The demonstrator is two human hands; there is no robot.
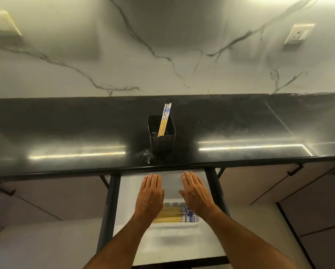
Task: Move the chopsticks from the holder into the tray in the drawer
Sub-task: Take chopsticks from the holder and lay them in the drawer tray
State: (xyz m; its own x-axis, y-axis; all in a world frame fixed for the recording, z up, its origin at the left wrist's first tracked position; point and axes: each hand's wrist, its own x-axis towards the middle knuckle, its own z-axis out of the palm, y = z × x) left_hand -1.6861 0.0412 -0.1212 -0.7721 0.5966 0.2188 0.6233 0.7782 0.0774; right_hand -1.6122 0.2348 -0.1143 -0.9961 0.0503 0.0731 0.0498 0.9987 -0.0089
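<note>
A black square holder (pixel 162 140) stands on the dark countertop near its front edge. Several yellow chopsticks with blue-and-white tops (pixel 164 120) lean in it. Below the counter a drawer (pixel 127 191) is pulled out. A white tray (pixel 174 227) lies in it with several matching chopsticks (pixel 172 215) laid flat. My left hand (pixel 150 193) and my right hand (pixel 194 191) hover flat, palms down, over the drawer behind the tray. Both hold nothing. The hands hide part of the tray.
The black countertop (pixel 65 133) runs left to right with a marble wall behind it. Wall sockets (pixel 298 34) sit at the upper right and upper left. Cabinet doors with dark handles (pixel 294 169) flank the drawer.
</note>
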